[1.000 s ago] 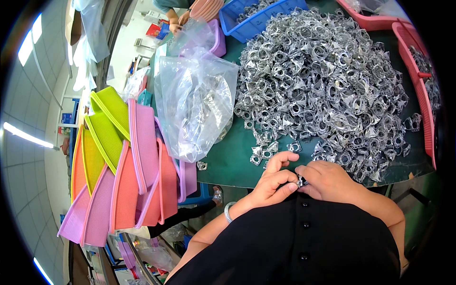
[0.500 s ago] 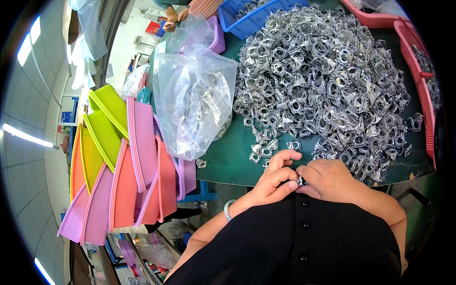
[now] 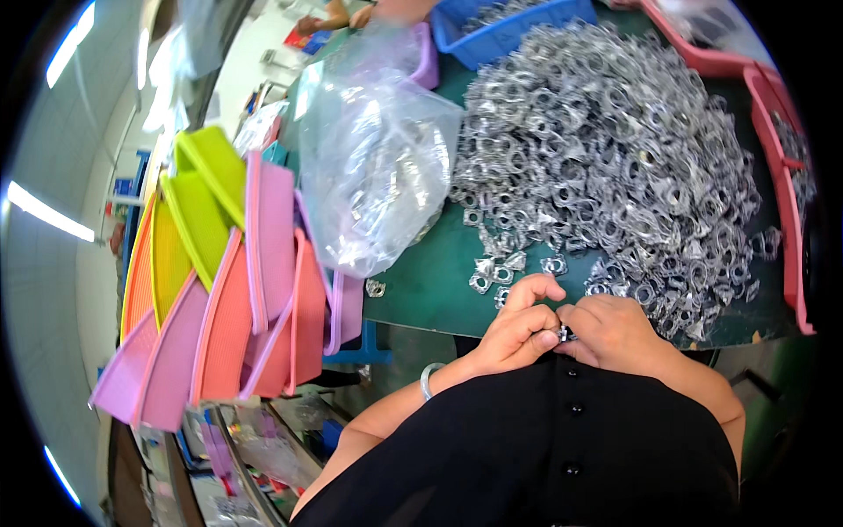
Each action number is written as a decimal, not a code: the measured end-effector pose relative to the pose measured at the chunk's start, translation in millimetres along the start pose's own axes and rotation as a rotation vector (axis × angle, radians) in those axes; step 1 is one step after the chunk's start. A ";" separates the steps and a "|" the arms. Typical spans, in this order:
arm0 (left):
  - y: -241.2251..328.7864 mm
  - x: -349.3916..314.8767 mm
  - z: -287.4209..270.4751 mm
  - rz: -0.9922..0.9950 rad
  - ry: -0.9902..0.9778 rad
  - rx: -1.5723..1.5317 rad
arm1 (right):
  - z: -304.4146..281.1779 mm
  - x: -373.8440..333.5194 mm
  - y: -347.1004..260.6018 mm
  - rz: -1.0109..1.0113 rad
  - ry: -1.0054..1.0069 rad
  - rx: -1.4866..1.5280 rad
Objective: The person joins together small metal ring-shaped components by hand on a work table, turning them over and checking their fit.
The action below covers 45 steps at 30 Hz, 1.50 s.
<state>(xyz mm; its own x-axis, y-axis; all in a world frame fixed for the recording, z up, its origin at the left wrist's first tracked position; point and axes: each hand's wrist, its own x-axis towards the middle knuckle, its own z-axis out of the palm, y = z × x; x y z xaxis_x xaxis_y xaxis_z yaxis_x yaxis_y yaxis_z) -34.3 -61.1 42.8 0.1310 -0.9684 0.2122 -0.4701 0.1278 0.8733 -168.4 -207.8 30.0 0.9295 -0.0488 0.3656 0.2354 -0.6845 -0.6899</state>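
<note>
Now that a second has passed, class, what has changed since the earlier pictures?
The camera shifted, so the pile sits further right in the picture. A co-worker's hands have moved apart. Nothing taken up or let go: left hand and right hand still hold the small part. Bag and baskets stayed put.

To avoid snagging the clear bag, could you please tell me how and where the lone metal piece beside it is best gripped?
Probably by its outer edges, pinching the metal piece from above and the right: it lies alone, with the clear bag just beyond, a purple basket to its left and green tabletop to its right.
</note>
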 end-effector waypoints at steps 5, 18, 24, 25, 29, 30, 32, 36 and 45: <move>-2.9 -10.5 -2.9 0.005 0.049 -0.045 | -1.7 8.9 -13.0 0.030 0.002 0.113; -55.2 -118.9 -34.6 0.026 0.608 -0.002 | 89.3 99.3 -67.9 0.207 -0.489 0.310; -98.6 -123.2 -69.6 0.097 0.675 -0.102 | 135.8 125.7 -57.6 0.396 -0.410 0.377; -106.5 -117.9 -73.4 0.139 0.703 -0.043 | 140.0 128.3 -61.5 0.428 -0.391 0.363; -120.3 -106.3 -87.0 0.131 0.614 -0.051 | 145.0 135.0 -63.3 0.511 -0.340 0.365; -119.2 -105.1 -86.3 0.132 0.600 -0.057 | 144.4 133.6 -58.9 0.535 -0.326 0.380; -118.3 -102.9 -85.4 0.132 0.579 -0.067 | 143.7 131.8 -52.7 0.571 -0.295 0.398; -125.1 -99.6 -79.4 0.157 0.626 -0.019 | 145.7 133.7 -50.6 0.589 -0.290 0.397; -123.7 -101.9 -85.1 0.124 0.603 -0.059 | 143.2 137.4 -52.0 0.567 -0.336 0.358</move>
<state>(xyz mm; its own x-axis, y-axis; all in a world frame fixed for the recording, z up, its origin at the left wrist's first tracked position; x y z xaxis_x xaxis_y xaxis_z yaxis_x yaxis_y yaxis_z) 84.8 40.0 -49.5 0.5567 -0.6563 0.5092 -0.4670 0.2597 0.8453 -12.3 -74.8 26.7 0.9588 -0.0599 -0.2777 -0.2812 -0.3387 -0.8979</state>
